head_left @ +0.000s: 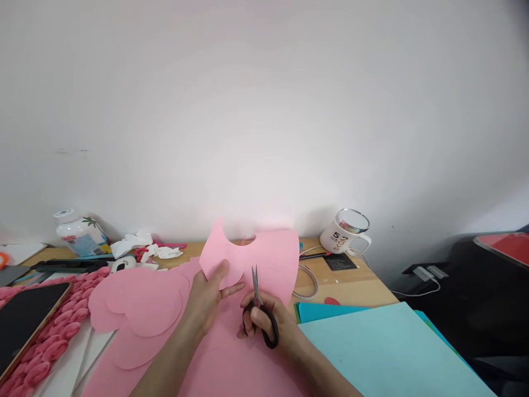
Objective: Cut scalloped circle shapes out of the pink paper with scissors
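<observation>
My left hand [210,295] grips a sheet of pink paper [273,256] near its left part, thumb on the front face. The sheet stands raised off the table, with a curved notch cut into its top edge. In my right hand [268,320] is a pair of scissors [255,286] with black handles, its blades pointing up and nearly closed in front of the pink sheet. Several rounded pink paper cutouts [152,303] lie overlapping to the left of my left hand. More pink paper [243,364] lies flat below both hands.
Light blue paper sheets [384,347] lie at the right front. A white mug [343,231] stands by the wall, near a tape ring [308,281]. Leftward are a white bottle [80,231], crumpled tissues [132,242], a phone [28,320] and a pink knitted mat [58,336].
</observation>
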Action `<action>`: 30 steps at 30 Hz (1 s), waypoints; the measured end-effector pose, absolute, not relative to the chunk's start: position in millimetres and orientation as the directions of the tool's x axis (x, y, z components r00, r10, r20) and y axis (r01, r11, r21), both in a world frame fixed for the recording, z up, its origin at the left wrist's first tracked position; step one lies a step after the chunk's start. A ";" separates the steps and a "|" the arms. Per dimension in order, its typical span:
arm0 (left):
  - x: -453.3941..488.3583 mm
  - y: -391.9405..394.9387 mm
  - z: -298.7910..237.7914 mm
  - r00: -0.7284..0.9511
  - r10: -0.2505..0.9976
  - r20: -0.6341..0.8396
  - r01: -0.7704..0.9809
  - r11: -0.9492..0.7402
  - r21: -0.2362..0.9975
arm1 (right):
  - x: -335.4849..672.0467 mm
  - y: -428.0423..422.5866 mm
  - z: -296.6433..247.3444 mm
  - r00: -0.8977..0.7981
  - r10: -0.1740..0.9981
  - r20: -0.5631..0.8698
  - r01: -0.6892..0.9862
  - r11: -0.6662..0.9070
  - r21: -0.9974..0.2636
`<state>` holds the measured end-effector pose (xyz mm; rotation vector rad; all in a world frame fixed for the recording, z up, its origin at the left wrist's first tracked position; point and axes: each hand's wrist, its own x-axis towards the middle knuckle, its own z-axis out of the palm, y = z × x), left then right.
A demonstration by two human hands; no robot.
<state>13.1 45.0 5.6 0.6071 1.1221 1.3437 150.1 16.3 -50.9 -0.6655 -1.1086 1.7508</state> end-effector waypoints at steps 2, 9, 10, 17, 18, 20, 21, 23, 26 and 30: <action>14.9 41.8 3.9 -0.153 0.948 -0.278 -0.472 0.177 0.864 | 148.9 16.4 -52.2 -0.429 0.903 -0.004 -0.381 -0.185 -0.906; 12.8 41.2 -4.7 0.035 0.990 -0.136 -0.571 0.131 0.811 | 150.9 14.1 -48.8 -0.420 0.906 -0.055 -0.281 -0.187 -0.941; 12.5 41.7 -5.3 0.040 0.991 -0.130 -0.586 0.129 0.800 | 151.3 13.8 -49.6 -0.427 0.902 -0.057 -0.271 -0.188 -0.944; 12.0 43.8 -7.3 -0.063 0.986 -0.154 -0.614 0.083 0.785 | 154.6 15.1 -49.8 -0.464 0.882 -0.080 -0.211 -0.198 -0.957; 11.8 43.9 -8.1 -0.085 0.985 -0.148 -0.611 0.066 0.789 | 154.9 15.2 -48.5 -0.461 0.883 -0.085 -0.204 -0.199 -0.959; 11.6 43.4 -9.9 -0.109 0.984 -0.137 -0.607 0.043 0.793 | 155.3 14.9 -45.5 -0.451 0.888 -0.092 -0.192 -0.197 -0.961; 11.8 42.7 -10.9 -0.119 0.983 -0.139 -0.603 0.039 0.797 | 155.3 14.7 -44.0 -0.448 0.890 -0.091 -0.189 -0.193 -0.963; 12.8 40.5 -13.0 -0.119 0.982 -0.146 -0.579 0.051 0.814 | 155.0 14.1 -41.4 -0.447 0.891 -0.084 -0.193 -0.187 -0.963; 16.3 36.4 -16.0 -0.096 0.984 -0.150 -0.519 0.079 0.851 | 154.5 14.1 -38.3 -0.443 0.894 -0.071 -0.202 -0.177 -0.963; 22.4 32.2 -19.2 -0.086 0.987 -0.135 -0.441 0.084 0.893 | 156.3 15.7 -35.7 -0.385 0.923 -0.033 -0.227 -0.130 -0.965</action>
